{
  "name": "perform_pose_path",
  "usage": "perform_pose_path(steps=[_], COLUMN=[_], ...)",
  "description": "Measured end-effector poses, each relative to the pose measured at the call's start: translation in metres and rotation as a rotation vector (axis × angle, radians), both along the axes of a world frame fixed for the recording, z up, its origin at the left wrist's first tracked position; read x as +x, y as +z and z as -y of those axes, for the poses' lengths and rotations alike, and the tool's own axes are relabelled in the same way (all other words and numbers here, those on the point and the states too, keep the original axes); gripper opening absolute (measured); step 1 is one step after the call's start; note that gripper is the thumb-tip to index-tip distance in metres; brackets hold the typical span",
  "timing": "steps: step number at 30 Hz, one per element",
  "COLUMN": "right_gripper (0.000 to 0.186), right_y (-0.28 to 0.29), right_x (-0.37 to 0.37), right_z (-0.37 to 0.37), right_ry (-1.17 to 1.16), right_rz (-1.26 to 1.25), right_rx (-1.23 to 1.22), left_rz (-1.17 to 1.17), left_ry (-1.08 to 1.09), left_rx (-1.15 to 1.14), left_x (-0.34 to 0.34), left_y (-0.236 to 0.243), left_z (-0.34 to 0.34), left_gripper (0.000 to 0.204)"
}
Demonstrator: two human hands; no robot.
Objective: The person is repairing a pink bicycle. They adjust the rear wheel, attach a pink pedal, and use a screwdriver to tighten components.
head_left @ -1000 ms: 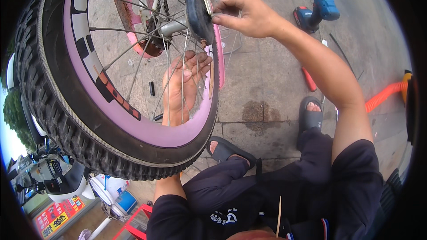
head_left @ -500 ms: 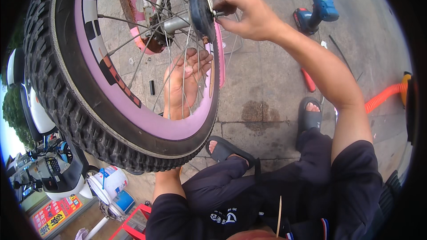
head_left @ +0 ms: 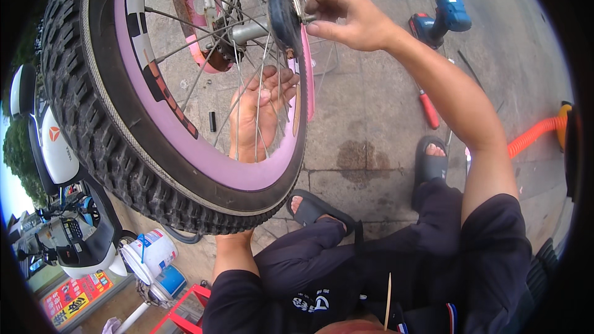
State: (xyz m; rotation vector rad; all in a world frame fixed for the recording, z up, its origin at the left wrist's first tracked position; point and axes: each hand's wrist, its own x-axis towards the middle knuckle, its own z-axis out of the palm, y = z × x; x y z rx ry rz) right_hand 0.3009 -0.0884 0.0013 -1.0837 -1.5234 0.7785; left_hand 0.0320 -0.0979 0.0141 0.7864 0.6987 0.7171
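Observation:
A bicycle's knobbly black tyre [head_left: 77,105] and lilac rim [head_left: 235,173] fill the left half. A dark oblong cover [head_left: 281,18] sits beside the grey hub [head_left: 244,32], with a pink strip [head_left: 307,86] along the wheel's right side. My right hand [head_left: 343,18] pinches the small metal axle end just right of the cover, fingertips partly hidden. Seen through the spokes, my left hand [head_left: 257,111] is palm up with fingers slightly bent and apart, their tips near the rim's inner right side; whether it bears any weight I cannot tell.
On the paving lie a blue cordless power tool [head_left: 448,12], a red-handled tool [head_left: 428,108], a thin dark rod [head_left: 473,71] and a small black piece [head_left: 212,121]. An orange coiled hose [head_left: 532,133] is at right. A white scooter [head_left: 59,154] and buckets [head_left: 148,253] stand left.
The wheel has shifted a little right and up, showing more of the scooter behind it. My right hand has moved slightly right with the axle end; my left hand also moved slightly right.

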Motion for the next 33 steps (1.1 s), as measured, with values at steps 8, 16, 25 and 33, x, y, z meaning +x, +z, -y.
perform_pose_path(steps=[8, 16, 25, 33], right_gripper=[0.026, 0.030, 0.021, 0.012], right_y=[0.001, 0.003, 0.004, 0.015], right_x=[-0.003, -0.001, -0.004, 0.014], right_z=[-0.002, -0.003, 0.001, 0.005], right_ry=[0.004, 0.038, -0.025, -0.005], right_rz=[0.039, 0.074, 0.060, 0.359], right_rx=[0.042, -0.154, -0.037, 0.064], left_rz=[-0.032, -0.010, 0.001, 0.010], left_ry=[0.003, -0.003, -0.009, -0.020], left_rx=[0.005, 0.003, 0.017, 0.027], left_x=[0.002, 0.000, 0.003, 0.003], left_y=[0.002, 0.000, 0.002, -0.002], left_z=[-0.001, -0.002, 0.000, -0.001], left_gripper=[0.067, 0.065, 0.062, 0.061])
